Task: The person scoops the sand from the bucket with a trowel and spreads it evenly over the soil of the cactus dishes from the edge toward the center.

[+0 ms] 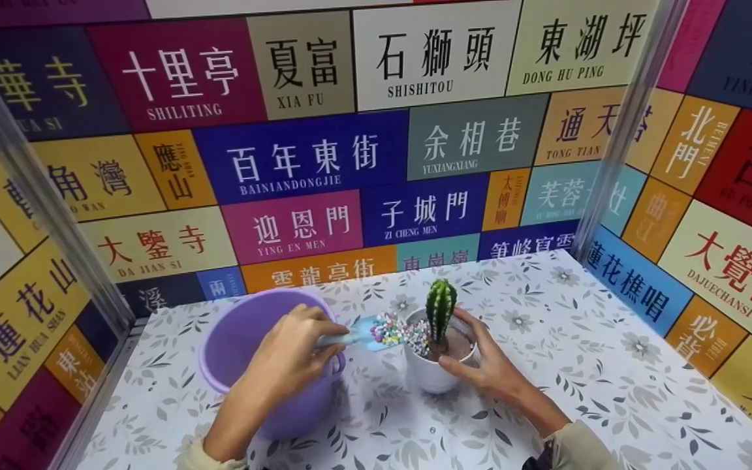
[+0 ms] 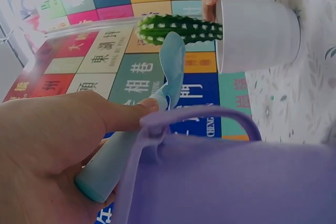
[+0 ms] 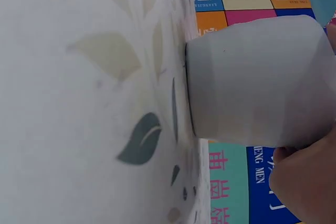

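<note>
**Loaded scoop [image 1: 361,329] at left rim of white pot [image 1: 433,378]**

Pot is right of centre, lower half of the head frame, standing on the floral-print counter [image 1: 611,378]. Cactus [image 1: 440,310] is upright in it.

Hands: left hand [image 1: 297,349] has thumb and fingers wrapped on the scoop handle, by the right rim of the purple bucket [image 1: 294,411]. Right hand [image 1: 487,362] is clamped on the pot's right side, thumb at the near rim, other fingers behind. Hands well apart, blade and pot between them.

Key relation: blade lip vs pot rim. Scoop's long axis runs nearly flat across the head frame, handle left, blade right, aimed at the pot's left rim. Lip overlaps that rim in the head view; can't tell if it touches or sits just above. Left hand controls the scoop; right hand is the nearer one to the pot.

Multicoloured pebbles [image 1: 388,328] heap on the blade's outer end; more of the same lie in the pot, left of the cactus. Brown fill [image 1: 459,344] shows bare on the right.

My read: lip height and tilt matter most. Cactus stem is just past the rim on the same line, so overshoot could knock it. Bucket sits lower left of centre; can't tell its contents.
</note>
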`<action>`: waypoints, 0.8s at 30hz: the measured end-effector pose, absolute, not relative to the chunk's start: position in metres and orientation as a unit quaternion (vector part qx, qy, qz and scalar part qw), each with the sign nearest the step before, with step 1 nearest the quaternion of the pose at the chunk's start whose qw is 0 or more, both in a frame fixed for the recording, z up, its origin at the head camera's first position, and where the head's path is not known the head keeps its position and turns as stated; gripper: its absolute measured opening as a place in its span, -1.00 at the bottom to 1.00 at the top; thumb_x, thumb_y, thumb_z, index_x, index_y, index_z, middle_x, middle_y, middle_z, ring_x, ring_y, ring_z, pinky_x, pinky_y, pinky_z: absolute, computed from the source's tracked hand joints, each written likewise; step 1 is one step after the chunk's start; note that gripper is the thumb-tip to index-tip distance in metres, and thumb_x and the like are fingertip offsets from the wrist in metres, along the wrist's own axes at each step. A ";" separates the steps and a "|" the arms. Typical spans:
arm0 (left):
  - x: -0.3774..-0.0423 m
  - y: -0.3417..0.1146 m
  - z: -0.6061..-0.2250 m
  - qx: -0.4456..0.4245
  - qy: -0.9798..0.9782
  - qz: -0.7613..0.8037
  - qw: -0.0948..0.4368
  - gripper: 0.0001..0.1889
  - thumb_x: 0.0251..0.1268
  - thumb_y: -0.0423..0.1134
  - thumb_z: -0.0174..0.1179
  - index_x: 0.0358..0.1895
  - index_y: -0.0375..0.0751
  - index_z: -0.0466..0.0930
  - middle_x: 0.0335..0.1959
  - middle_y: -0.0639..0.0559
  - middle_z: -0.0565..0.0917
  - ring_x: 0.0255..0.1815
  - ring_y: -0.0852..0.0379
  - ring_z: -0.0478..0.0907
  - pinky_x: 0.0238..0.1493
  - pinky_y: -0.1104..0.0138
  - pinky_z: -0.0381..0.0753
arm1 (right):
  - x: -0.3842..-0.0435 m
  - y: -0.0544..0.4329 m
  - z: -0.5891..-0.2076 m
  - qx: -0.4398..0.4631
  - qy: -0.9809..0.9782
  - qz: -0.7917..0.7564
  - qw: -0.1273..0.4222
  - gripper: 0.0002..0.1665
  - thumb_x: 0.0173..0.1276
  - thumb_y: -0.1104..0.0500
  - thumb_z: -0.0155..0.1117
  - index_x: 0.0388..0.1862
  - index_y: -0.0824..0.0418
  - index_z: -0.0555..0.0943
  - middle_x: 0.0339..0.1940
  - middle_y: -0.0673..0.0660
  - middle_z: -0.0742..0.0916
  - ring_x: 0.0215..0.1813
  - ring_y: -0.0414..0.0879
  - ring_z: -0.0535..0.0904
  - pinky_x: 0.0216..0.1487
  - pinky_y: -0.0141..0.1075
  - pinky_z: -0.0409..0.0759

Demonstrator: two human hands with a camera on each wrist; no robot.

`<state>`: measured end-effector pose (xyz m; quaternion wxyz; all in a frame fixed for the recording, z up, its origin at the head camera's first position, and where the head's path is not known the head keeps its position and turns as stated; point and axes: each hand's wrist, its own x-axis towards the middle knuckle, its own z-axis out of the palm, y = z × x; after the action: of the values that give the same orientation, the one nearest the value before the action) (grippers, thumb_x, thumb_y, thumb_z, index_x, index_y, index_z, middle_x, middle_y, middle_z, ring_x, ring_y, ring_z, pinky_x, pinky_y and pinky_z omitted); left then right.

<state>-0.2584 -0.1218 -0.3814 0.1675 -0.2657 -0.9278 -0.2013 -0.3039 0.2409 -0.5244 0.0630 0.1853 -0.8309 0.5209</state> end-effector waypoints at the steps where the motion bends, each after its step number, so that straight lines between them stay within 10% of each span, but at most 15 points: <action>1: -0.259 -0.120 -0.382 -0.268 -0.928 -0.199 0.168 -0.81 0.33 -0.21 0.54 -0.02 -0.01 0.91 -0.18 0.09 0.79 -0.07 0.09 0.59 0.04 0.12 0.69 | -0.304 0.242 -0.525 0.179 -0.835 0.518 0.053 0.20 0.40 -0.04 0.54 0.82 -0.08 0.01 0.85 0.20 0.13 0.82 0.32 0.02 0.67 0.51 -0.03; 24: -0.265 -0.087 -0.390 -0.321 -0.919 -0.098 0.205 -0.84 0.28 -0.21 0.54 -0.10 -0.01 0.92 -0.20 0.03 0.78 -0.11 0.01 0.62 -0.06 0.09 0.65 | -0.300 0.242 -0.524 0.127 -0.844 0.520 0.037 0.45 0.21 -0.14 0.71 0.82 -0.23 -0.09 0.86 0.26 0.03 0.81 0.38 -0.01 0.68 0.47 0.06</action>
<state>-0.2653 -0.0866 -0.3902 0.2051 -0.3214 -0.9193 -0.0977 -0.3000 0.2418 -0.5241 0.0366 0.1273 -0.8441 0.5196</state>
